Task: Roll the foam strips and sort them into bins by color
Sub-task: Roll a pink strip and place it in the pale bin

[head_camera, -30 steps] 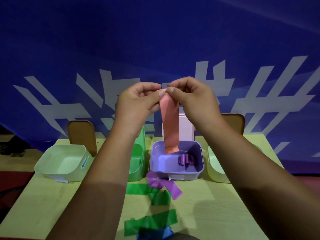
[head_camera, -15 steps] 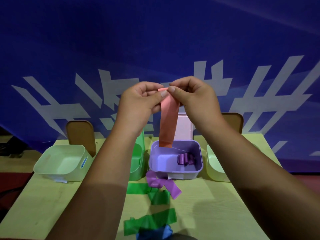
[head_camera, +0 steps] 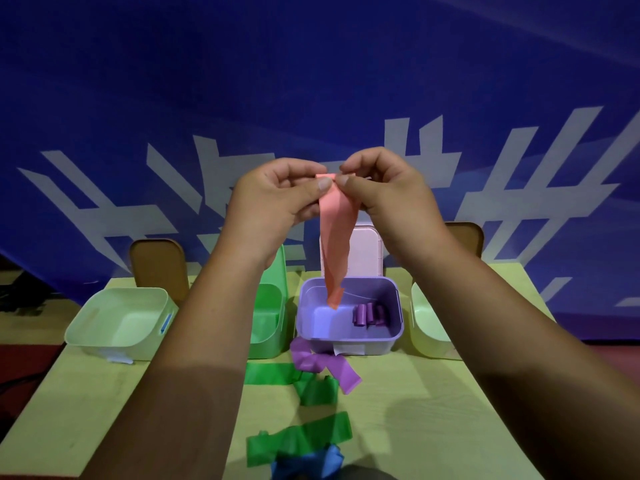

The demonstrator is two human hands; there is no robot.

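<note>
At the near edge of the table [head_camera: 433,410] lies a crumpled blue strip [head_camera: 308,464], touching a long green strip [head_camera: 301,439] just beyond it. Further in, a bunched green strip [head_camera: 317,391] and a flat green strip [head_camera: 268,374] lie beside a twisted purple strip [head_camera: 323,365], whose far end touches the front of the purple bin [head_camera: 377,342]. Both hands are raised above the table: the left hand [head_camera: 273,202] and right hand [head_camera: 391,195] pinch the top end of a salmon strip [head_camera: 336,237] between thumb tips and curled fingers, thumbs almost meeting. The strip hangs down with a slight twist, its free lower end in front of the purple bin's opening. Inside that bin, toward its right side, sit several purple rolls [head_camera: 369,315]. A green bin [head_camera: 268,323] stands just left of it, partly behind the left forearm, a pale green bin [head_camera: 117,320] further left, and another pale bin [head_camera: 427,327] to the right behind the right forearm. Behind the bins lids stand upright: a brown lid [head_camera: 157,265] on the left, a pink lid [head_camera: 367,251] behind the purple bin, another brown lid [head_camera: 465,237] on the right. A blue backdrop [head_camera: 311,81] with white marks fills the rear.
</note>
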